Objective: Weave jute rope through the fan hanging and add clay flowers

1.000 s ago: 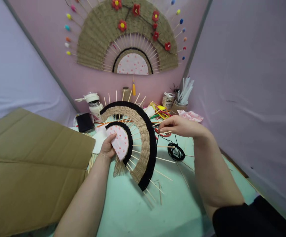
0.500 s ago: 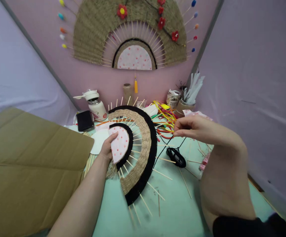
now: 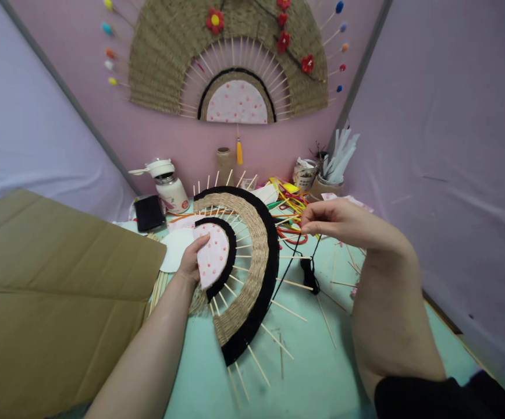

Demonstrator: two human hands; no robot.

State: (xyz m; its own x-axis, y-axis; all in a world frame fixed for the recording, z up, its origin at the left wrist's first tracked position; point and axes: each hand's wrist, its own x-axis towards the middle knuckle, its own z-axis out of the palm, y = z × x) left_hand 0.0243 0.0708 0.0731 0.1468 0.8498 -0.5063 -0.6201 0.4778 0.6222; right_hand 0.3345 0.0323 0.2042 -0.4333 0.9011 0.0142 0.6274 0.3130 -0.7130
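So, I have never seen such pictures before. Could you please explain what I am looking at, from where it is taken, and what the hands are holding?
There is no machine here. A person wears a camera on the head, looking forward and down at their own two bare hands, so you see the work as that person does.

The left hand holds a half-made woven fan by its pink dotted centre, tilted up from the green table. The fan has wooden sticks like spokes, a band of woven straw-coloured cord and a black outer edge.

The right hand pinches a thin black cord, which runs down to a black bundle on the table.

Loose sticks lie about. Behind stand a flask, a dark phone and coloured strips. A finished fan hangs on the pink wall, and cardboard lies on the left.
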